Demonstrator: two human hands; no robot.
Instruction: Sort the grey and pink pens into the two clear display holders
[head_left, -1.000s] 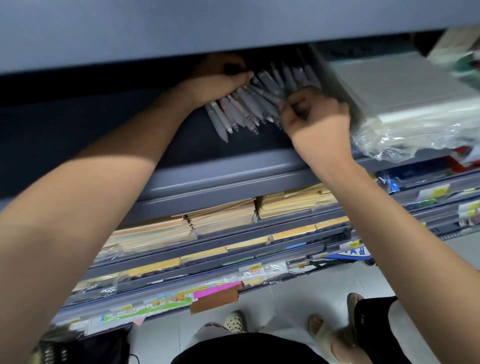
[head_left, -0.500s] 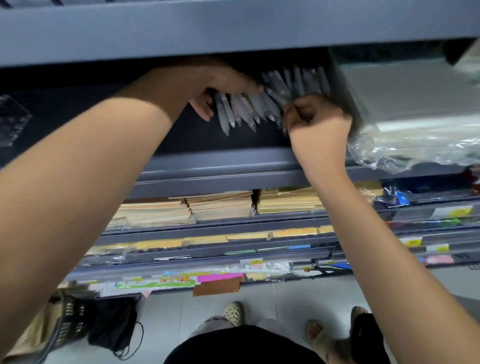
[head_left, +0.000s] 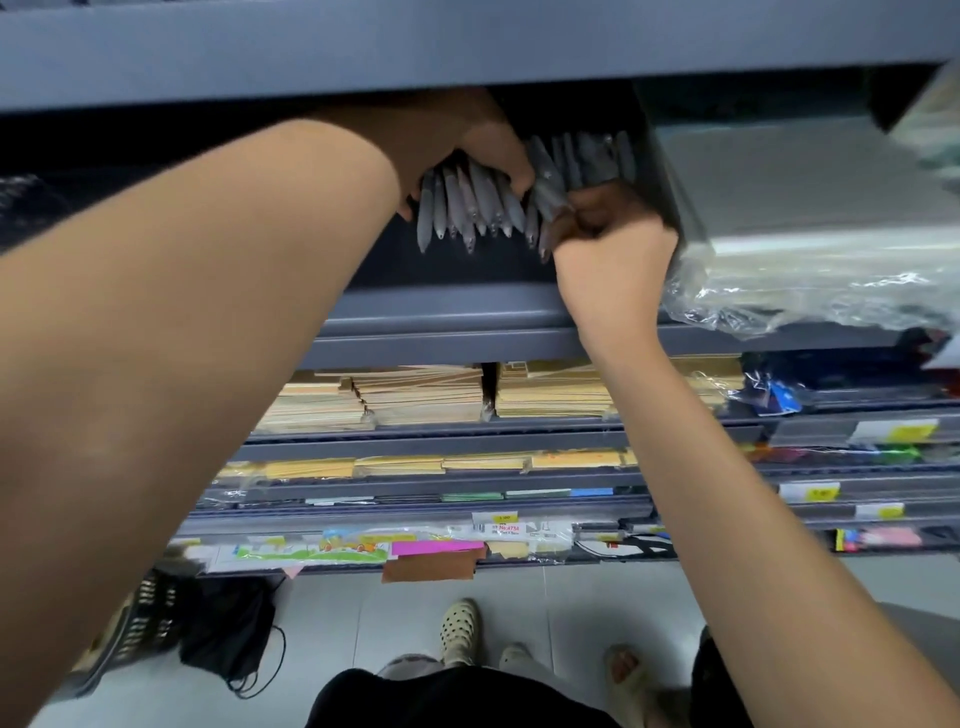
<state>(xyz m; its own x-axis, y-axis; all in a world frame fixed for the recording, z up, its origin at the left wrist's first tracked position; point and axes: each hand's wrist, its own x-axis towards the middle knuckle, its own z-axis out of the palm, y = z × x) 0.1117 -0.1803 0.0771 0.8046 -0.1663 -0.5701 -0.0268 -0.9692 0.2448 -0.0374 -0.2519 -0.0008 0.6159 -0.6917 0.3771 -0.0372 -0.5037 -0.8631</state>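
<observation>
Left hand (head_left: 457, 140) grips a fanned bundle of grey pens (head_left: 467, 208), tips protruding below its fingers, probably to keep them gathered, while right hand (head_left: 613, 249), just beside, clenched, pinches an edge pen (head_left: 545, 208), apparently separating it; clear holders not discernible.

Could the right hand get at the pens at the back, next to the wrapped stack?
Probably yes: the right hand is beside the back pens, nothing between, though it grips a pen.
</observation>
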